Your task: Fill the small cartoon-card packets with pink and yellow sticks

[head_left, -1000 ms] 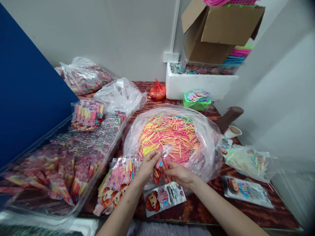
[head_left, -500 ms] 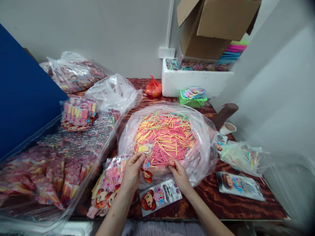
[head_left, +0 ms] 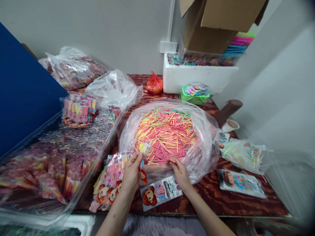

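Observation:
My left hand [head_left: 133,168] is closed on a small clear printed packet [head_left: 144,147] with yellow sticks showing at its top; my fingers cover part of it. My right hand [head_left: 180,173] pinches a little bunch of sticks [head_left: 173,160], whose ends show at the fingertips. Both hands are at the near edge of a big clear plastic bag [head_left: 206,147] full of thin pink, yellow and green sticks [head_left: 167,134]. Flat printed packets [head_left: 159,193] lie on the table below the hands. Beside my left wrist is a pile of filled packets [head_left: 110,180].
Left stands a clear tub [head_left: 98,154] heaped with filled packets. Farther back are a red bag of round fruit [head_left: 154,85], a green basket [head_left: 195,99] and a white foam box [head_left: 197,77]. A brown bottle [head_left: 228,109], a paper cup [head_left: 230,125] and more packets [head_left: 242,184] lie right.
The view has tilted slightly, so most things sit a little higher. My left hand has turned the packet a little; my right hand keeps its pinch on the sticks.

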A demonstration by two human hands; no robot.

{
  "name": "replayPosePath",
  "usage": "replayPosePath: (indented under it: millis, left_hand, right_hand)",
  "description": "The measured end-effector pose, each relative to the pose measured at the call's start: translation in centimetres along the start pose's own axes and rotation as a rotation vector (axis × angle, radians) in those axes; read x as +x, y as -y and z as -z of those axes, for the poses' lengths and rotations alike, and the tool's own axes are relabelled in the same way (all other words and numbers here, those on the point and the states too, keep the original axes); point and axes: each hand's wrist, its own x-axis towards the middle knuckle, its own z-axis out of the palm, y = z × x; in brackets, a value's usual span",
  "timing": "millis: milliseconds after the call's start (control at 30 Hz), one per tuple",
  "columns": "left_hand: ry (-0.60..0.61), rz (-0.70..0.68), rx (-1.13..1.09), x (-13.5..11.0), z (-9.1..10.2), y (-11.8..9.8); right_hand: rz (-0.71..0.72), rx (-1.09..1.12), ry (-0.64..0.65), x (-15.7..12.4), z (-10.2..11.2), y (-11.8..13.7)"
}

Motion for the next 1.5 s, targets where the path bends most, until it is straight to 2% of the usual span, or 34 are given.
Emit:
replayPosePath:
  millis: [100,167,300,400,467,567,633,700,767,867,967,1067,1167,1300,1400,1500]
  left_hand:
    - [-0.054,0.052,-0.043,-0.2,-0.1,0.1]
    - [-0.084,0.076,-0.063,-0.2,-0.1,0.2]
    - [-0.077,0.056,-0.027,-0.3,0.1,0.4]
    - [-0.069,0.017,0.037,-0.5,0.5,0.5]
    - [-0.069,0.012,0.069,-0.7,0.7,0.5]
    - [-0.067,0.005,0.114,-0.8,1.2,0.8]
    - [-0.064,-0.006,0.15,-0.8,1.5,1.1]
    - [-0.059,-0.024,0.181,-0.8,1.6,1.4]
    - [-0.052,-0.044,0.203,-0.8,1.6,1.5]
    - [-0.032,-0.052,0.213,-0.8,1.4,1.4]
    - [-0.016,-0.024,0.201,-0.9,1.2,1.4]
    - [-0.029,-0.004,0.174,-0.9,1.3,1.4]
    - [-0.028,0.006,0.14,-1.1,1.5,1.4]
    - [-0.065,0.067,0.009,-1.3,1.3,0.9]
    - [-0.077,0.123,-0.104,-1.4,1.0,0.4]
    - [-0.091,0.115,-0.113,-1.3,0.9,0.2]
  right_hand:
    - [-0.005,-0.06,0.002,1.2,0.3,0.3]
    - [0.021,-0.15,0.005,3.0,0.8,0.9]
    - [0.152,-0.492,0.009,8.3,1.8,2.5]
    - [0.264,-0.837,0.083,11.5,2.2,3.3]
    - [0.334,-0.997,0.118,12.9,2.3,3.7]
    - [0.376,-1.078,0.14,13.7,2.5,4.1]
    - [0.368,-1.045,0.13,13.8,2.7,4.2]
    - [0.328,-0.892,0.086,13.4,2.7,4.4]
    - [0.262,-0.583,0.072,12.6,2.4,4.6]
    - [0.13,-0.038,0.142,10.3,1.5,5.3]
    - [0.024,0.262,0.165,7.6,0.4,5.9]
    - [-0.004,0.339,0.166,5.4,-0.4,6.4]
    - [-0.006,0.319,0.152,4.1,-0.8,6.7]
    - [0.058,0.233,0.121,3.1,-0.9,7.3]
    - [0.1,0.194,0.145,2.6,-0.9,7.6]
    - [0.097,0.184,0.165,2.2,-1.0,7.6]
